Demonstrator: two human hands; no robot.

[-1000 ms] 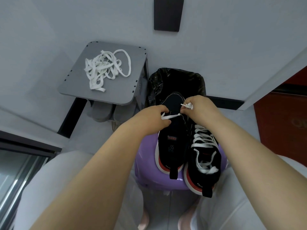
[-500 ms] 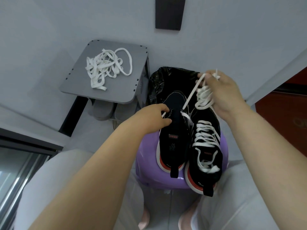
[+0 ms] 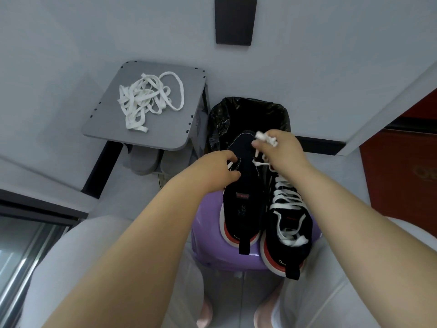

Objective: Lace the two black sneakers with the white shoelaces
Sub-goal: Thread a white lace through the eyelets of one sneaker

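Two black sneakers with red-and-white soles stand side by side on a purple stool (image 3: 212, 252). The right sneaker (image 3: 289, 223) carries white lacing up its front. The left sneaker (image 3: 243, 192) shows a white shoelace (image 3: 260, 163) only near its toe. My left hand (image 3: 218, 170) grips the left side of that sneaker's toe, with a lace end showing under its fingers. My right hand (image 3: 282, 150) pinches a bunched length of the same lace just above the toe, fingers curled round it.
A tangled pile of spare white shoelaces (image 3: 147, 102) lies on a grey side table (image 3: 106, 129) at the left. A bin lined with a black bag (image 3: 248, 110) stands right behind the stool. Grey slippers (image 3: 144, 162) sit under the table. My knees flank the stool.
My right hand first rose up and away, drawing the lace taut, then came back down to the left sneaker's toe with the lace bunched. My left hand stayed on the toe.
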